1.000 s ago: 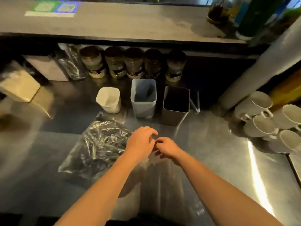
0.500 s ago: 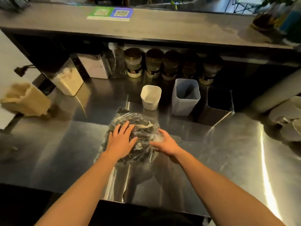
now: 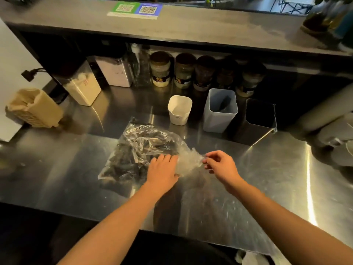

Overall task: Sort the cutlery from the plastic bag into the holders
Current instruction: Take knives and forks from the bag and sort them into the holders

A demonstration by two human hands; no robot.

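Note:
A clear plastic bag (image 3: 141,150) full of dark cutlery lies on the steel counter (image 3: 267,178). My left hand (image 3: 162,170) rests flat on the bag's near right part, fingers straight. My right hand (image 3: 219,163) pinches the bag's crumpled open end at its right tip. Behind the bag stand three holders in a row: a small white one (image 3: 179,109), a taller grey one (image 3: 219,111) with a dark item inside, and a dark one (image 3: 259,119).
Several jars (image 3: 183,73) and white storage boxes (image 3: 82,88) line the back under a shelf (image 3: 172,25). A beige basket (image 3: 34,109) lies on its side at far left. Blurred white cups (image 3: 342,136) sit at the right edge.
The view has shifted. My left hand slid from the bag's top to its near right part. My right hand went from lying open beside the bag to pinching its open end.

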